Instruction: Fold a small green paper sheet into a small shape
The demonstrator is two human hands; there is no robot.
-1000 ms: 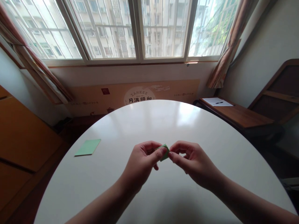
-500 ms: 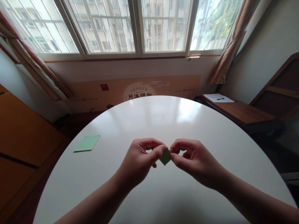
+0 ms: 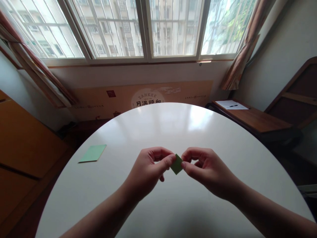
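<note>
A small green square of folded paper [image 3: 176, 164] is held up between my two hands, one corner pointing down. My left hand [image 3: 151, 170] pinches its left side between thumb and forefinger. From the other side, my right hand [image 3: 204, 168] pinches the right corner with thumb and forefinger. The paper's edges beneath the fingertips are hidden. Well to the left of my hands, a stack of light green paper squares [image 3: 92, 153] lies flat on the white round table [image 3: 153, 132].
Beyond the table's far edge stands a printed cardboard panel [image 3: 119, 99] below the window. At the right is a wooden side table [image 3: 267, 117] bearing a white sheet [image 3: 230, 105] with a pen on it. A wooden cabinet [image 3: 22, 142] stands at the left.
The green paper has turned slightly, and its top corner now shows between my fingers. Both hands keep nearly the same place and still pinch it.
</note>
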